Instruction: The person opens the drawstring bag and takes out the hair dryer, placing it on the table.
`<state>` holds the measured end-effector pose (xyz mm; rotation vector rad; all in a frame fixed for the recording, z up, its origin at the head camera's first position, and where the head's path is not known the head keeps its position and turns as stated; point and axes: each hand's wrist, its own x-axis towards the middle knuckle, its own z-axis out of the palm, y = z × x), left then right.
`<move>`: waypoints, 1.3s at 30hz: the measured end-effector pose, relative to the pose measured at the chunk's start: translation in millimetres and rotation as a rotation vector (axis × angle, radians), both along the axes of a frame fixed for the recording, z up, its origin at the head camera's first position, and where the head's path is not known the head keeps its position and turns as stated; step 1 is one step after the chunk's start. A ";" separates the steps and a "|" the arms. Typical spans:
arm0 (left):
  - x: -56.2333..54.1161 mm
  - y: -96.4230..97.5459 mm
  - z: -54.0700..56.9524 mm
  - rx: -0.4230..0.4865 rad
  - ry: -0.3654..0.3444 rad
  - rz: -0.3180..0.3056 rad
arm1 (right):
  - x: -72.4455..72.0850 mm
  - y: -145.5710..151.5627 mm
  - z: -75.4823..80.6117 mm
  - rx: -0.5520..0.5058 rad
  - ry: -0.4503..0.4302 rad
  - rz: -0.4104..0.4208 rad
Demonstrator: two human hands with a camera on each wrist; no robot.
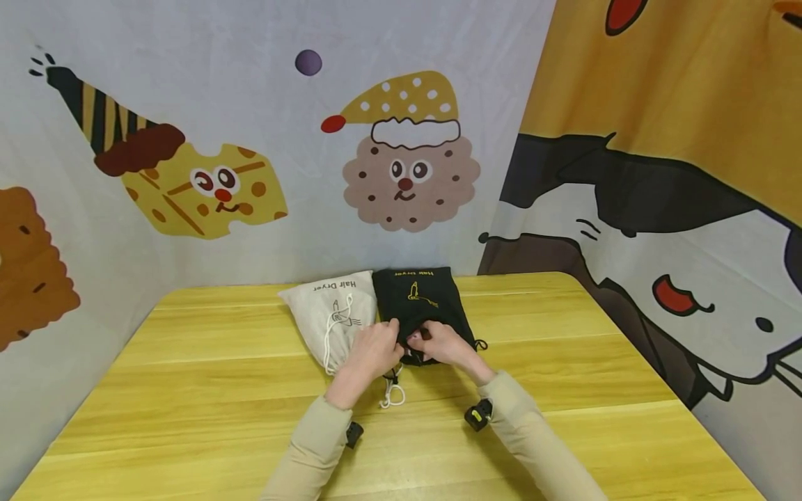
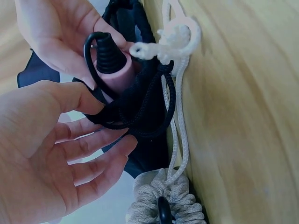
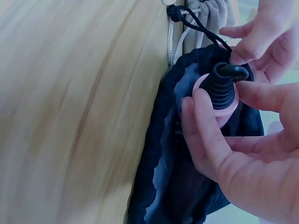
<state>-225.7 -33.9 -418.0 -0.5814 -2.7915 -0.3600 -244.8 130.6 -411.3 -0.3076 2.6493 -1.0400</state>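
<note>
A black drawstring bag (image 1: 454, 306) printed "Hair Dryer" lies on the table with its mouth toward me. Inside that mouth shows the pink handle end of a hair dryer (image 3: 224, 115), with a black ribbed cord sleeve and a loop of cord; the rest is hidden in the cloth. My right hand (image 1: 446, 344) reaches into the opening and grips the pink handle between thumb and fingers. At the left edge of the mouth my left hand (image 1: 374, 348) pinches the bag's rim, thumb above and fingers beneath, beside the black drawstring (image 2: 170, 105).
A cream drawstring bag (image 1: 313, 306), also printed "Hair Dryer", lies against the black one's left side. Its white cord (image 1: 393, 396) trails toward me. The wooden table (image 1: 207, 410) meets a cartoon-printed cloth (image 1: 250, 257) at the back.
</note>
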 end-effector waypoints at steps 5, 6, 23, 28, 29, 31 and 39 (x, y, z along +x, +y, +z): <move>-0.6 0.1 -0.4 0.007 -0.003 -0.002 | 0.7 6.8 -1.7 -0.022 -0.004 0.024; -0.6 0.2 -0.3 0.004 -0.005 -0.002 | 0.8 8.3 -1.7 -0.028 -0.007 0.031; 0.9 1.9 0.4 -0.005 -0.014 -0.022 | 0.4 37.6 0.5 -0.019 -0.051 0.134; 0.7 2.9 0.4 -0.007 -0.048 -0.018 | 0.9 46.3 4.6 -0.025 -0.067 0.182; 0.6 3.1 0.2 -0.008 -0.051 -0.019 | 1.0 47.7 5.4 -0.032 -0.072 0.192; 0.2 3.6 0.0 -0.011 -0.054 -0.021 | 1.0 50.5 6.4 -0.042 -0.080 0.209; 1.7 4.7 0.3 -0.003 -0.056 -0.034 | 0.4 58.3 9.0 -0.055 -0.125 0.228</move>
